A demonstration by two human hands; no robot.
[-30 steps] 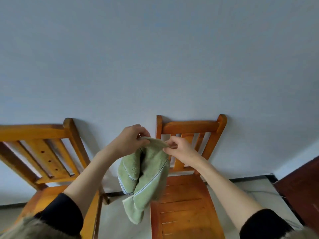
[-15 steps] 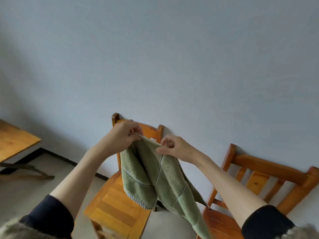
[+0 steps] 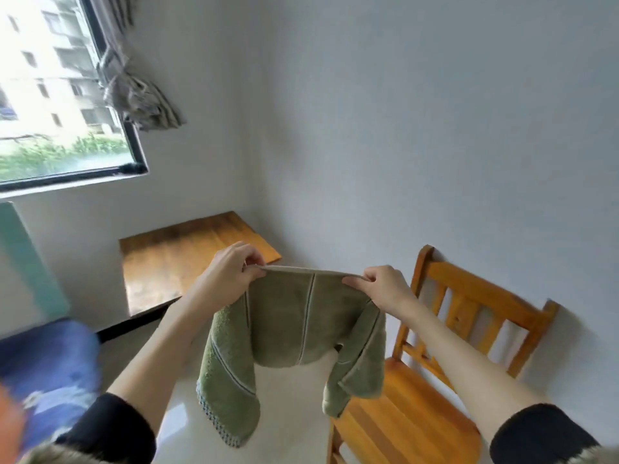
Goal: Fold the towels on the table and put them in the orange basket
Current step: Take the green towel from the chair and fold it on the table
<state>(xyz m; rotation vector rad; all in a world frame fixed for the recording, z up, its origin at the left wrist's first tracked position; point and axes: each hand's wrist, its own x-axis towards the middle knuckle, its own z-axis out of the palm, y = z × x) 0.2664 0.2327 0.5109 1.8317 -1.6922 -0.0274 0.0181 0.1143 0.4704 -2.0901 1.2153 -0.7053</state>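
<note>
My left hand [image 3: 231, 274] and right hand [image 3: 385, 289] each pinch the top edge of the soft green towel [image 3: 288, 333]. It hangs in the air, the wooden bench [image 3: 187, 259] at 11 o'clock.

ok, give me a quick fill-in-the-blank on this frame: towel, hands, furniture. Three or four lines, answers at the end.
1. The towel held up in the air is ____ in colour.
2. The left hand and right hand each pinch the towel's ____ edge.
3. Below the right forearm stands a wooden ____.
4. The small wooden table stands beneath the ____.

Answers: green; top; chair; window
</note>
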